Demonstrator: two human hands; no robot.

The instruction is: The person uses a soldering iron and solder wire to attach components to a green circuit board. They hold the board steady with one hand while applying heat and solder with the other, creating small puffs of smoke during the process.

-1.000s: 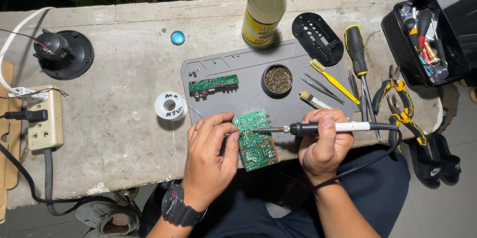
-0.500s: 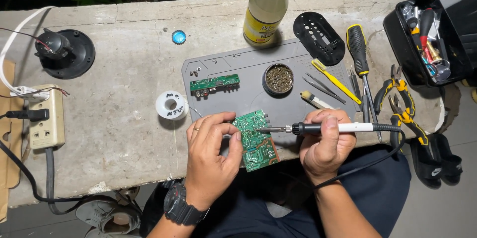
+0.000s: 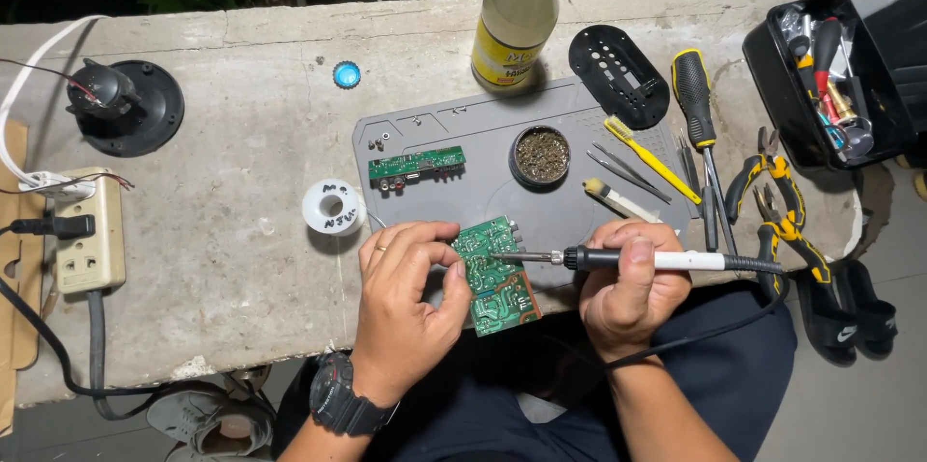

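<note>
Centre of frame, lower edge of the grey silicone mat [image 3: 435, 134] on the concrete worktop [image 3: 222, 259]: the left hand [image 3: 406, 303] pinches the green printed circuit board [image 3: 494, 276] by its left edge, grip pressed together on it, board tilted off the mat. The right hand [image 3: 630, 290] has its grip wrapped tight round the black-and-white soldering iron [image 3: 637, 258], tip touching the board's upper part. Judgement: brace both wrists on the worktop edge, keep the tip on one joint only, left fingertips clear of it.
</note>
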